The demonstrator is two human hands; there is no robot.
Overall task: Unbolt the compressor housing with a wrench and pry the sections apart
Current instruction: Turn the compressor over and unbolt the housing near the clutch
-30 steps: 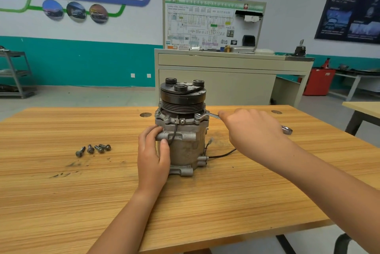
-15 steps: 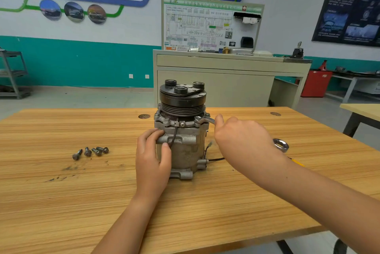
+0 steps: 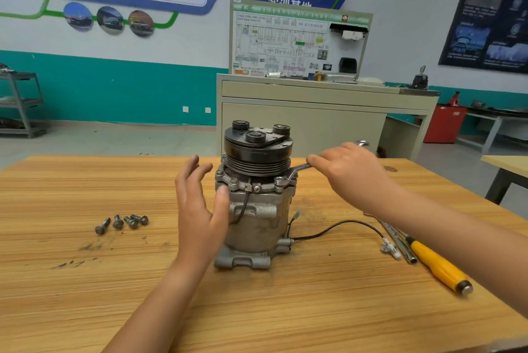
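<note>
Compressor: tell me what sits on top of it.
A black grooved pulley with a three-boss clutch plate tops it. The pulley covers the upper face of the housing; the far side cannot be seen.

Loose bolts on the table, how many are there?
4 loose bolts, side by side on the table left of the compressor; others may be hidden behind it.

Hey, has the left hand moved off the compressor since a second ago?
Yes. The left hand has released its grip and opened leftward, away from the compressor housing.
</note>
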